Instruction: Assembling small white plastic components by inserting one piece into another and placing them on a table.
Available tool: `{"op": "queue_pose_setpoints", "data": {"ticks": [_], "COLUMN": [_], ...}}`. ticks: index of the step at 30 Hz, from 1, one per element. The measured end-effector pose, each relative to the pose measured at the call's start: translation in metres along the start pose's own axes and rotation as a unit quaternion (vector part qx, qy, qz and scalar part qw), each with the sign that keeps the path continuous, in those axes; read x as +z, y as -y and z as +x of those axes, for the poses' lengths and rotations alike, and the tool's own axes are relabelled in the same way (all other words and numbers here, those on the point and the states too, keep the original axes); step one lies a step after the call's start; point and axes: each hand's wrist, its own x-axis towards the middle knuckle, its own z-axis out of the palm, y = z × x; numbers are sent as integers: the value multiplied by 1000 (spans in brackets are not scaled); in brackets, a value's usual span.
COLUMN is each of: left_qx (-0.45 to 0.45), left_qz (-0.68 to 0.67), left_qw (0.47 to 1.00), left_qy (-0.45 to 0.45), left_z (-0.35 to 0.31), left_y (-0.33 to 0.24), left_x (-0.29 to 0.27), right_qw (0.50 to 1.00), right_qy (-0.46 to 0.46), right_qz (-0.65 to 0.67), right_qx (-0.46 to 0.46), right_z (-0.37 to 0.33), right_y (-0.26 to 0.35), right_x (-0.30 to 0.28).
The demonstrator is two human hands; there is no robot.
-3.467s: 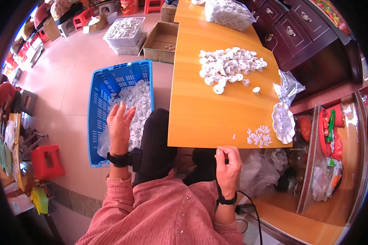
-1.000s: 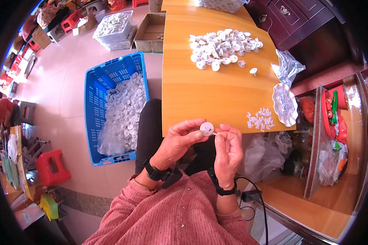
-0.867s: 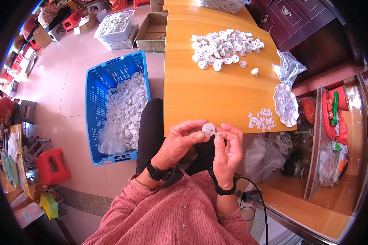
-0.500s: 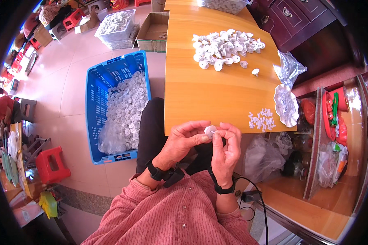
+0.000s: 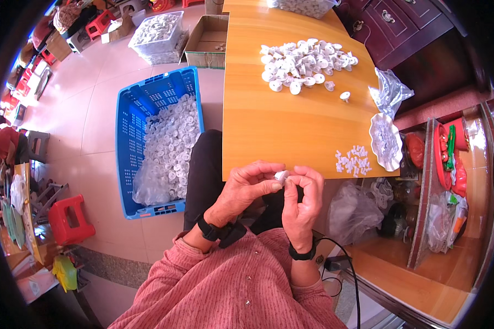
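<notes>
Just in front of the table's near edge, my left hand [image 5: 247, 189] pinches a small white round plastic piece [image 5: 281, 175] between thumb and fingers. The piece is tilted, its edge turned partly toward me. Right beside it, the thumb and fingertips of my right hand [image 5: 303, 203] are pressed together against the piece's side; what lies between them is too small to make out. On the table, a pile of similar white disc-and-stem pieces [image 5: 307, 63] lies toward the far side, and one single piece [image 5: 344, 96] lies apart. Small white plastic parts [image 5: 353, 160] are scattered near the front right corner.
A scalloped white dish [image 5: 386, 142] of small parts and a clear plastic bag [image 5: 391, 90] are at the wooden table's [image 5: 280, 126] right edge. On the floor at left stands a blue crate [image 5: 127, 137] of white discs. A cardboard box [image 5: 206, 46] and red stool [image 5: 71, 219] stand farther off.
The white round piece has tilted in my fingers, so its flat face shows less than before. Both hands stay in nearly the same place.
</notes>
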Motion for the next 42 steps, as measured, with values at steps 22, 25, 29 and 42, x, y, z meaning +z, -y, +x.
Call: {"op": "queue_pose_setpoints", "data": {"ticks": [22,25,29,42], "left_qx": [18,22,-17,-8], "left_qz": [54,53,60,3], "left_qw": [997,998,998,1000], "left_qy": [43,41,12,2], "left_z": [0,0,-2,-2], "left_y": [2,2,-4,-2], "left_x": [-10,-11,-11,-5], "right_qw": [999,999,996,999], "right_qy": [47,49,46,54], "right_qz": [-4,6,57,-5], "right_qx": [8,16,50,0], "right_z": [0,0,-1,0], "right_y": [2,1,1,6], "right_x": [-2,-2,-1,0]}}
